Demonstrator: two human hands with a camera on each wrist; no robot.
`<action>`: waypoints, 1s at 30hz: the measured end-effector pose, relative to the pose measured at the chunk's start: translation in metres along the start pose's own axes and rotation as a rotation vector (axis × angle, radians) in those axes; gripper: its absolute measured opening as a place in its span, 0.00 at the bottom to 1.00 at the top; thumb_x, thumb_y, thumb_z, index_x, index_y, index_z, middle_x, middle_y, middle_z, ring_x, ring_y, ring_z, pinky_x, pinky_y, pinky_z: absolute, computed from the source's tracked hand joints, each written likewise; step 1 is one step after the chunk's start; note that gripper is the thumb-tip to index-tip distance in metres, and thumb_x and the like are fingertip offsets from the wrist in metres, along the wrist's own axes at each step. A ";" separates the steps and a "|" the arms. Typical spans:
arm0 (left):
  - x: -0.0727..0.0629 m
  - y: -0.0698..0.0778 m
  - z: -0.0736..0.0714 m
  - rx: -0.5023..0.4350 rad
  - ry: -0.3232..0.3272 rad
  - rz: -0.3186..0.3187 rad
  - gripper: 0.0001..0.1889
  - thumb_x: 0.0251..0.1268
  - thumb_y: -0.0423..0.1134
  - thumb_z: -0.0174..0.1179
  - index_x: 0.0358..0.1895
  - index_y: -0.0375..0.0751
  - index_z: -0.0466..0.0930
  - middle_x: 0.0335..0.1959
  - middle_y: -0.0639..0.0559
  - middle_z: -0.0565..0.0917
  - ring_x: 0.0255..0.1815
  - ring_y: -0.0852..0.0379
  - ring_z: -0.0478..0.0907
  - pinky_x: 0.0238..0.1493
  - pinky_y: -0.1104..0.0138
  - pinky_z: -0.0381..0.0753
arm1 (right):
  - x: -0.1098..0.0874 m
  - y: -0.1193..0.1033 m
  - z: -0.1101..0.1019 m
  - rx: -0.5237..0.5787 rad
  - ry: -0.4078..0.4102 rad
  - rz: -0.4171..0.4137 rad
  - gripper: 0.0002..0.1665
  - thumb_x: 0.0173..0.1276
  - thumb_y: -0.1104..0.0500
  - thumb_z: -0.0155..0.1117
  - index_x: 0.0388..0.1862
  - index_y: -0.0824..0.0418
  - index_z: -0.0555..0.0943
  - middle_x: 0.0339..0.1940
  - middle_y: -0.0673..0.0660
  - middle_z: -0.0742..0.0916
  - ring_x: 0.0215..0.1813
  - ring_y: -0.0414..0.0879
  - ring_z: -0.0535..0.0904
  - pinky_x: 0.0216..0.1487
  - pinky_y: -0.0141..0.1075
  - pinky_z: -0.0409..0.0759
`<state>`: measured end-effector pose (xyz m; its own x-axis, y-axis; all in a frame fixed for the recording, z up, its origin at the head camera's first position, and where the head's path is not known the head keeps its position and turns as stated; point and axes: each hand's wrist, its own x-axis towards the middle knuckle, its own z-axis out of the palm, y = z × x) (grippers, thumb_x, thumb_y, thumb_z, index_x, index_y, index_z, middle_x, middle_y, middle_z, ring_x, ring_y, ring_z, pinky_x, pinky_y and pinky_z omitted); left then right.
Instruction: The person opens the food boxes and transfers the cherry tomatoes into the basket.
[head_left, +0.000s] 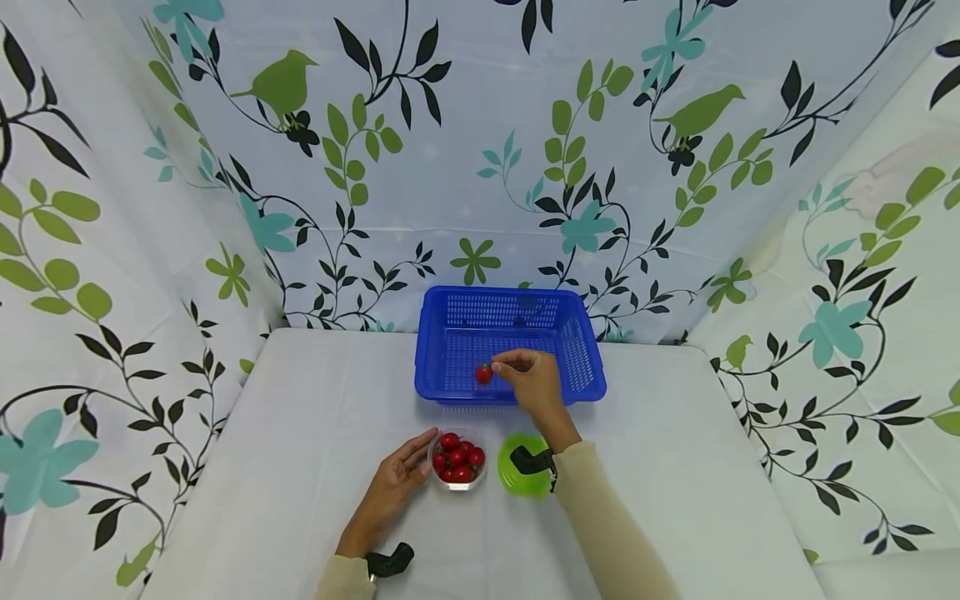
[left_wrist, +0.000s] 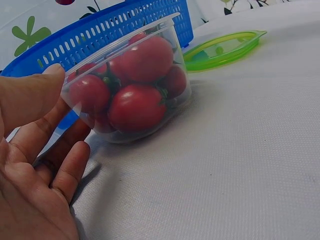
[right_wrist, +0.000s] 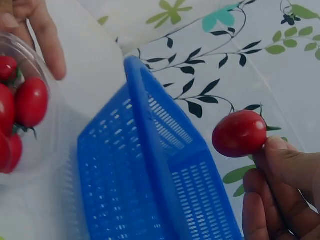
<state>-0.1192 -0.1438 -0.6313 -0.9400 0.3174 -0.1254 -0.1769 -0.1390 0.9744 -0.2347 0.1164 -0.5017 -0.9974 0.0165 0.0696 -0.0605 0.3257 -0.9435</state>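
Red, glossy, oval: your right hand (head_left: pixel 534 383) pinches the green-stemmed tomato (right_wrist: pixel 240 134); your left hand (head_left: pixel 396 482), fingers relaxed, flanks the tub (head_left: pixel 456 486).

Glossy tomato (right_wrist: pixel 240 134), plastic basket (head_left: pixel 465 394), matt cloth (left_wrist: pixel 225 150)

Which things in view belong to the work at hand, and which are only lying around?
Seemingly in the job:
tomato, pinched by the right hand
tub holding more tomatoes, left hand at its side
basket, where the right hand reaches

Seemingly just there:
lid, lying on the table
patterned cloth behind
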 end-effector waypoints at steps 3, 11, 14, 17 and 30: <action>0.000 -0.001 0.000 0.002 0.000 0.000 0.31 0.82 0.38 0.59 0.83 0.51 0.64 0.85 0.51 0.65 0.88 0.51 0.55 0.72 0.83 0.65 | 0.010 -0.002 -0.004 -0.002 -0.035 0.014 0.03 0.70 0.57 0.77 0.39 0.54 0.94 0.41 0.52 0.94 0.46 0.46 0.88 0.49 0.36 0.86; 0.000 -0.005 -0.001 0.026 0.011 0.015 0.31 0.81 0.39 0.59 0.83 0.49 0.63 0.85 0.49 0.64 0.85 0.58 0.61 0.72 0.82 0.66 | 0.037 -0.009 -0.015 -0.030 -0.158 0.048 0.06 0.70 0.59 0.76 0.42 0.60 0.93 0.45 0.55 0.94 0.52 0.50 0.87 0.63 0.48 0.84; 0.000 -0.005 -0.001 0.026 0.008 0.016 0.31 0.82 0.39 0.59 0.83 0.49 0.63 0.86 0.48 0.64 0.86 0.57 0.60 0.72 0.82 0.66 | 0.048 -0.011 -0.016 -0.073 -0.191 0.045 0.05 0.71 0.59 0.75 0.42 0.58 0.94 0.45 0.54 0.94 0.53 0.51 0.86 0.65 0.51 0.84; -0.001 -0.003 -0.001 0.029 0.003 0.018 0.31 0.82 0.39 0.59 0.83 0.49 0.63 0.86 0.49 0.64 0.87 0.53 0.58 0.72 0.82 0.66 | 0.058 -0.013 -0.016 -0.131 -0.227 0.044 0.03 0.72 0.59 0.75 0.40 0.55 0.94 0.44 0.54 0.93 0.54 0.51 0.86 0.66 0.52 0.84; -0.004 -0.002 -0.002 0.020 0.012 0.007 0.31 0.82 0.38 0.59 0.83 0.49 0.63 0.86 0.50 0.64 0.88 0.49 0.56 0.71 0.83 0.65 | 0.103 -0.002 -0.002 -0.127 -0.406 0.099 0.06 0.72 0.61 0.75 0.43 0.60 0.93 0.47 0.56 0.94 0.53 0.51 0.89 0.66 0.52 0.85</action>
<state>-0.1153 -0.1465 -0.6334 -0.9446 0.3051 -0.1211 -0.1650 -0.1226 0.9786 -0.3371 0.1189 -0.4918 -0.9339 -0.3112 -0.1761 0.0161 0.4554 -0.8901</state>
